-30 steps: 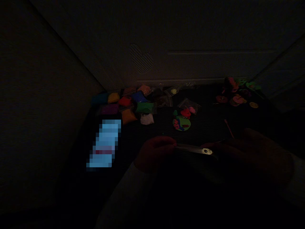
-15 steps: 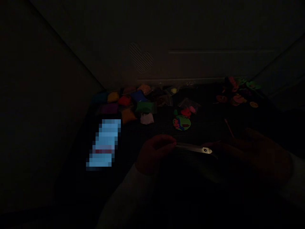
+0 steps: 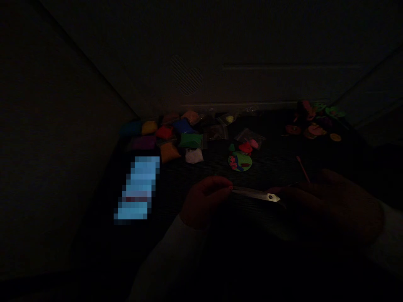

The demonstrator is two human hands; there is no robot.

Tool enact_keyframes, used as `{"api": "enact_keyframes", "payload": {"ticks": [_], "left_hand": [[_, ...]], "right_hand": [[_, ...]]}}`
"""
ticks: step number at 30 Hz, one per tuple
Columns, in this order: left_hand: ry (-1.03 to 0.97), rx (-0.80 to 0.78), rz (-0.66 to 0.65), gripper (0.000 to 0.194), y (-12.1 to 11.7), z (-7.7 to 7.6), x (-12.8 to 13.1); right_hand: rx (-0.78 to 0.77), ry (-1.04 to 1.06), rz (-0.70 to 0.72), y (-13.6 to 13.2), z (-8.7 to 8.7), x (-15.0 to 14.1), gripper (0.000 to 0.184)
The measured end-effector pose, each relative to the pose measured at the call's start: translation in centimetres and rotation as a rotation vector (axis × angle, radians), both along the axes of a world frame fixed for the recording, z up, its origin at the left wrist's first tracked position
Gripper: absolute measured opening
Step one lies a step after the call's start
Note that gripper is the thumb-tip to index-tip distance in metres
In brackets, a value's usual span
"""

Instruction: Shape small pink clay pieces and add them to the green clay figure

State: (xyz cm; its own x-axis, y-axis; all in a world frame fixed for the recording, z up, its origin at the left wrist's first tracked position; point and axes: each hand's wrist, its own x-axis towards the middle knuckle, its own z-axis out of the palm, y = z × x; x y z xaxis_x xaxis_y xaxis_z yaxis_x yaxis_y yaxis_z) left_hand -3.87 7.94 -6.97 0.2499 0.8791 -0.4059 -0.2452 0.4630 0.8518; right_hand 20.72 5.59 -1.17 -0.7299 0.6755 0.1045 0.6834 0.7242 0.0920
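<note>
Person's L hand (image 3: pixel 204 199) pinches a tiny reddish bit (image 3: pixel 231 188) btwn thumb & fingertips, at the tips of the silver metal scissors (image 3: pixel 273 197). R hand (image 3: pixel 343 205) grips scissors' handle end, handles mostly lost in dark; blades span btwn both hands. Round green disc w/ pink & blue decoration (image 3: pixel 247 161) lies just beyond blades; thin pink stick (image 3: pixel 302 168) just past R hand; bright pixelated rectangular screen (image 3: pixel 138 188) left of L hand.

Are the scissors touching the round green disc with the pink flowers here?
Apart. The head view shows a strip of dark tabletop between the scissors' blades and the near edge of the green disc.
</note>
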Motion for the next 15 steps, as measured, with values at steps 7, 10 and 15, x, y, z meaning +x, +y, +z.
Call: {"api": "enact_keyframes", "payload": {"ticks": [7,10,15], "left_hand": [[-0.064,-0.072,0.038,0.012,0.3,0.0,0.2],[-0.09,-0.102,0.081,0.013,0.4,0.0,0.3],[-0.098,-0.12,0.166,0.014,0.5,-0.1,0.2]], "right_hand": [[-0.028,0.013,-0.002,0.0,-0.4,0.1,0.031],[-0.047,-0.014,-0.035,-0.1,-0.4,0.0,0.032],[-0.094,0.033,-0.109,-1.0,-1.6,1.6,0.036]]}}
